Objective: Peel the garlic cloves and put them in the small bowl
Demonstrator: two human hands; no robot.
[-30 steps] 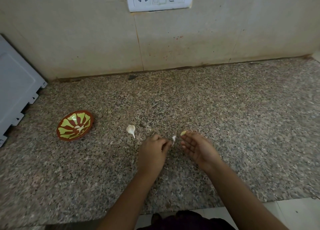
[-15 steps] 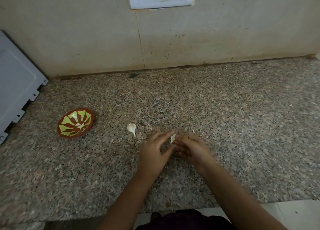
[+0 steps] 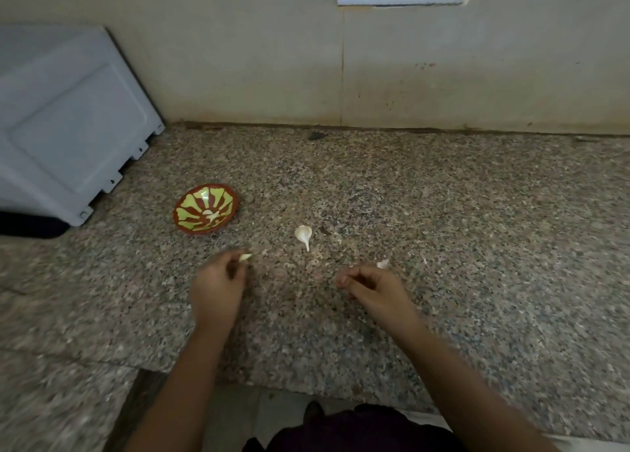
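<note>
- small bowl (image 3: 205,209): up-left of the hands, pale bit already inside.
- left hand (image 3: 218,288): has split from the right one, pinches peeled clove (image 3: 244,257), near bowl; drop-in likely next.
- unpeeled clove (image 3: 303,235): on counter (image 3: 477,247), between hands.
- right hand (image 3: 371,288): fingers curled, can't tell if holding; skin scrap (image 3: 382,264) just beyond.

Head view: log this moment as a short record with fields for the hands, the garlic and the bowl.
left hand: pinches a garlic clove at its fingertips
right hand: fingers curled; unclear whether it holds the white scrap beside them
small bowl: on the counter, beyond the left hand; a pale bit inside
loose clove: on the counter between bowl and right hand, untouched
</note>
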